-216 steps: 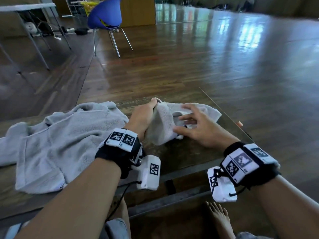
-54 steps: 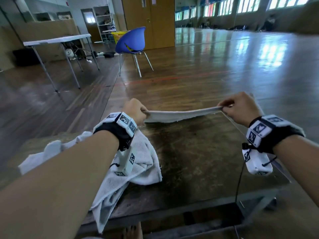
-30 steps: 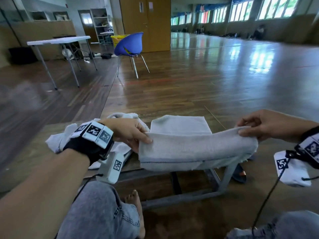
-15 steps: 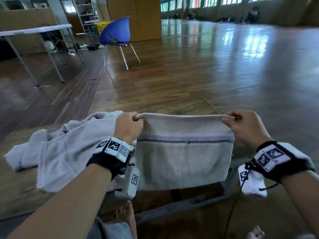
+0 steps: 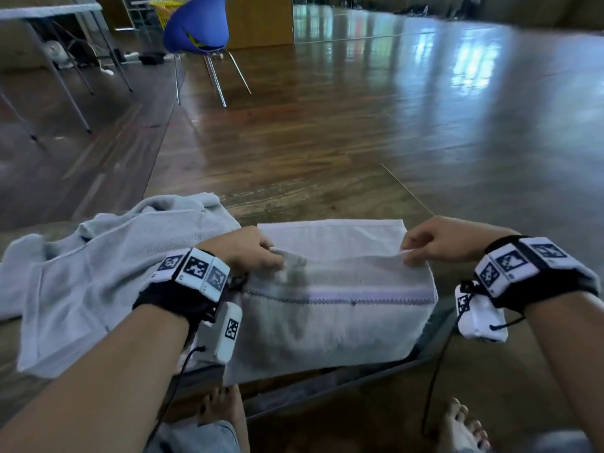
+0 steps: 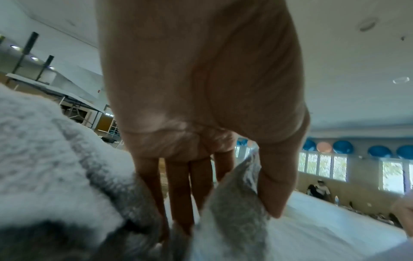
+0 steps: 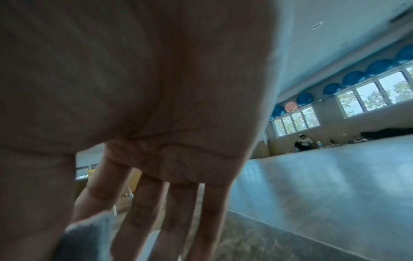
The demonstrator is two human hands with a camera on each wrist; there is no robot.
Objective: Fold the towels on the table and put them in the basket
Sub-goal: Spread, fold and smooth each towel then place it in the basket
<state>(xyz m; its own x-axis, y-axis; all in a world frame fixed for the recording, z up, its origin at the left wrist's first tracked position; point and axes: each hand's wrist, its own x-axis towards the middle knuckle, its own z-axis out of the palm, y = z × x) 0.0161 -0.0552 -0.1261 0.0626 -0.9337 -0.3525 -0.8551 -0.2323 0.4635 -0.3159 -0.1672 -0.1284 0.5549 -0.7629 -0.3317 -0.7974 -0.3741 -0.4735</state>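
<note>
Folding step in hand: left hand and right hand pinching corners of white towel, lying lower centre on table. Next probably: laying edge flat, aligned.

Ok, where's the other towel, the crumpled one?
In the head view, the crumpled towel lies on the table's left side, beside the left hand.

No readable text shows; wrist bands bear only square code markers.
</note>
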